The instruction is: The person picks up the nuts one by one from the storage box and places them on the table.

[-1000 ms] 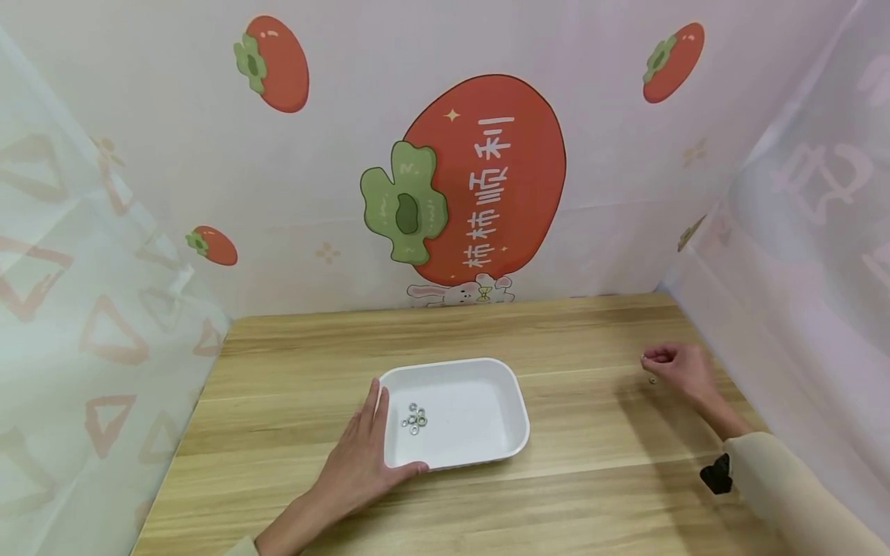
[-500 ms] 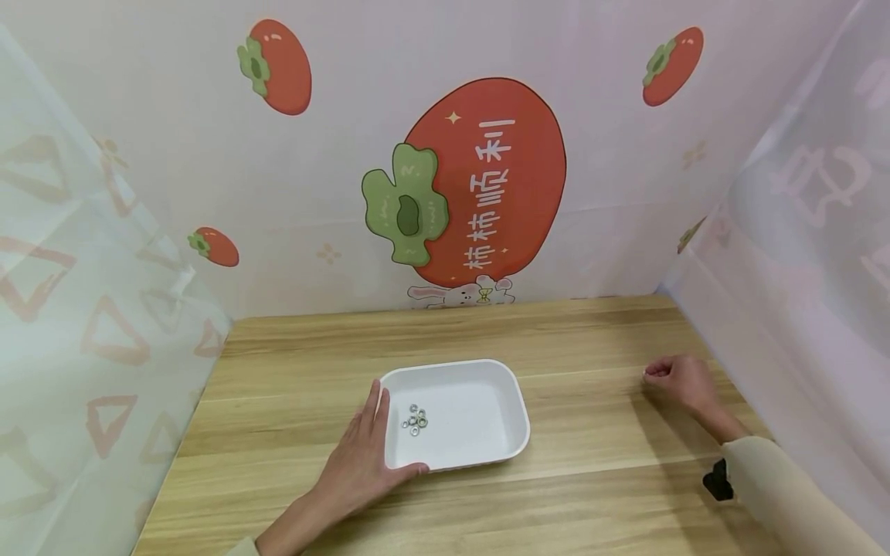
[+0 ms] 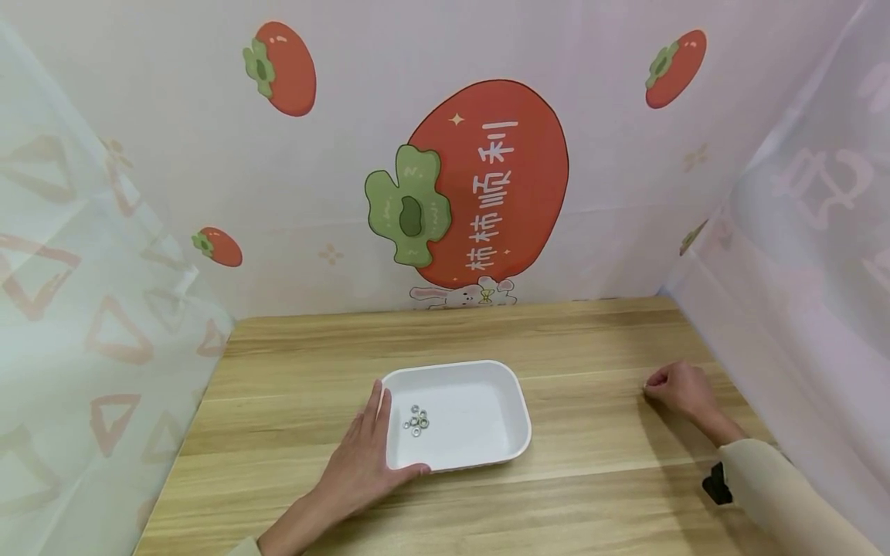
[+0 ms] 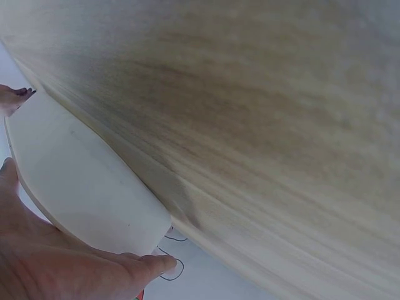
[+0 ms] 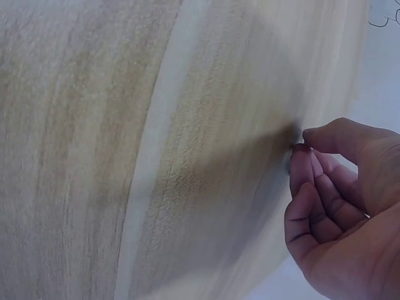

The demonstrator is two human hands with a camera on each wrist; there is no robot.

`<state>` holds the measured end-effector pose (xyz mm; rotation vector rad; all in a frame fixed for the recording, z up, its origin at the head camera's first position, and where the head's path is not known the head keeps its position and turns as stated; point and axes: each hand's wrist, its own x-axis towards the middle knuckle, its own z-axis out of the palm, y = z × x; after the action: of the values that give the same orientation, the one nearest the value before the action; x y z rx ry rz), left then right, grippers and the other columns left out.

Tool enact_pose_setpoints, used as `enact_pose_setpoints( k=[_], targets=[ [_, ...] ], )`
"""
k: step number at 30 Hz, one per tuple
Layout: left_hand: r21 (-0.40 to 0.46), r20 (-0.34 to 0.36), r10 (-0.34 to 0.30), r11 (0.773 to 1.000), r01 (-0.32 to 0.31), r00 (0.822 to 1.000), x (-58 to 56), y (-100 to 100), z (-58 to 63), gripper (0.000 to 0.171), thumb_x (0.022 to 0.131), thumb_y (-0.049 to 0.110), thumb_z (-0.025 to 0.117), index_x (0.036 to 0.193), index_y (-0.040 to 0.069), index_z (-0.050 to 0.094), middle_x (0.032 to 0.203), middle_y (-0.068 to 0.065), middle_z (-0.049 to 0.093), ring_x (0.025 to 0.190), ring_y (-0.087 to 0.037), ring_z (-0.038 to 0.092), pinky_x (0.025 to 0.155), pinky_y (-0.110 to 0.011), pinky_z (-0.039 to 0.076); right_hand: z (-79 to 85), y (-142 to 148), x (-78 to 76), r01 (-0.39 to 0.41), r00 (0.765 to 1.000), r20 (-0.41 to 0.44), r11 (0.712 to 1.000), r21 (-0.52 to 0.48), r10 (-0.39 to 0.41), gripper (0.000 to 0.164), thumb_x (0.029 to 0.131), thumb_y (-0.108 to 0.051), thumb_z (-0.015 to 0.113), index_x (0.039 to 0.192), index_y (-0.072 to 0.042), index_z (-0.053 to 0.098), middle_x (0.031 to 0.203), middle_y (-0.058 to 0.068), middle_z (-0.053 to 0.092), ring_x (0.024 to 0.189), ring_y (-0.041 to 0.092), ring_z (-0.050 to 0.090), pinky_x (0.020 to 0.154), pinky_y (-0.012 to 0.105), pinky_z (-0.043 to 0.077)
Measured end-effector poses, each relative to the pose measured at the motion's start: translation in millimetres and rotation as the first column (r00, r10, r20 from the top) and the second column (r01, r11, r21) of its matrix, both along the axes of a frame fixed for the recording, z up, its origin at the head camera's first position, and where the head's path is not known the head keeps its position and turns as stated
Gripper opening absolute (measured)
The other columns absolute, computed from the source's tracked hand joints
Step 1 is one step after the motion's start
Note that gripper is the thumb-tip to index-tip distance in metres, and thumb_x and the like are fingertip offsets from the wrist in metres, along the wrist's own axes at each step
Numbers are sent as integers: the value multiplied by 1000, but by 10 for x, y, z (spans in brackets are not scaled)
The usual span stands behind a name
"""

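My left hand (image 3: 361, 444) lies along the left end of a white rectangular tray (image 3: 480, 417), fingers stretched up its side and thumb at the front rim. Inside the tray, near that end, several small silvery metal nuts (image 3: 416, 421) lie in a cluster. Far to the right, my right hand (image 3: 683, 388) is down at the tabletop, thumb and index finger brought together over a small metal nut; the fingertips mostly hide it. In the right wrist view the other fingers of the right hand (image 5: 344, 194) are curled in, with the fingertips right at the wood.
The tray stands mid-table on a light wood tabletop (image 3: 570, 502). A pale curtain (image 3: 320, 154) printed with persimmons rises behind the table, with more sheets (image 3: 813, 255) at both sides. A black thing (image 3: 717, 484) sits at the right sleeve.
My right hand has come down and slightly toward me, onto the table. A small nut that lay bare beside it is now covered by the fingers. The left hand and tray hold still.
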<state>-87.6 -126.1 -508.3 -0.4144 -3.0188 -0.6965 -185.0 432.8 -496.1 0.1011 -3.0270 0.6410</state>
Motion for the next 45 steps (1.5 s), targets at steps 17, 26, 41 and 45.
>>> enact_pose_setpoints(
  k=[17, 26, 41, 45],
  targets=[
    [7, 16, 4, 1000, -4, 1000, -24, -7, -4, 137, 76, 86, 71, 168, 0, 16, 179, -10, 1, 152, -46, 38, 119, -59, 41, 44, 10, -45, 4, 999, 52, 999, 35, -6, 10, 83, -12, 83, 76, -5, 81, 76, 7, 77, 65, 17, 65, 62, 41, 55],
    [6, 21, 11, 1000, -11, 1000, -28, -2, -2, 137, 76, 85, 72, 169, 0, 16, 179, -10, 1, 152, -47, 37, 118, -59, 43, 97, -5, -61, 9, 999, 39, 999, 45, -11, 10, 82, -13, 84, 76, -5, 81, 76, 9, 77, 65, 18, 65, 60, 39, 53],
    [2, 2, 2, 1000, -2, 1000, -19, -3, -6, 136, 77, 84, 72, 168, -1, 17, 179, -11, 3, 152, -44, 38, 120, -58, 40, 114, -38, -39, 12, 1000, 22, 999, 46, -13, 16, 82, -14, 83, 83, 2, 80, 86, 19, 78, 74, 33, 72, 66, 50, 59],
    [2, 0, 3, 1000, -3, 1000, -17, -3, -10, 136, 77, 83, 73, 168, -1, 18, 179, -11, 2, 153, -44, 38, 121, -57, 40, 201, -127, -76, -29, 1000, 6, 999, 43, 29, 21, 85, -12, 83, 92, 7, 80, 94, 27, 77, 78, 40, 74, 67, 54, 61]
  ],
)
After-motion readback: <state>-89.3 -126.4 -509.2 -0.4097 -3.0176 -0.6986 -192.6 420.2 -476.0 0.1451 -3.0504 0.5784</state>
